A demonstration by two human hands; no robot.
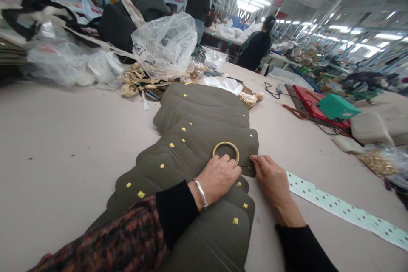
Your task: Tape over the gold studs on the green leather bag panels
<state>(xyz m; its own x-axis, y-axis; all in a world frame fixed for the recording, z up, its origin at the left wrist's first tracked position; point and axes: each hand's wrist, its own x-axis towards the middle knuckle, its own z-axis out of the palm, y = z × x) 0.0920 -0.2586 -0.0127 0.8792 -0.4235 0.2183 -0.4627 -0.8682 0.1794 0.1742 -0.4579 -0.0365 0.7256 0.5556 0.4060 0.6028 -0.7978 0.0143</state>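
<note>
Overlapping dark olive panels (207, 229) with rounded corners run up the table in a fanned stack, several bearing small yellow tape pieces. My left hand (219, 176) rests on them, its fingers closed on the near rim of a roll of yellow tape (226, 143). At the right edge of one upper panel (219, 136), my right hand (270, 176) pinches with thumb and forefinger beside small metal fittings. Whatever lies between those fingertips is too small to name. A pale green strip (344, 208) with dark dots extends rightward from behind the right hand.
Clear plastic bags (168, 46) and tan straps (135, 78) crowd the table's far left. To the right are a red case (307, 102), a green box (338, 106), a brown strap (295, 111) and a bag of gold-coloured parts (378, 162). Two people are farther back.
</note>
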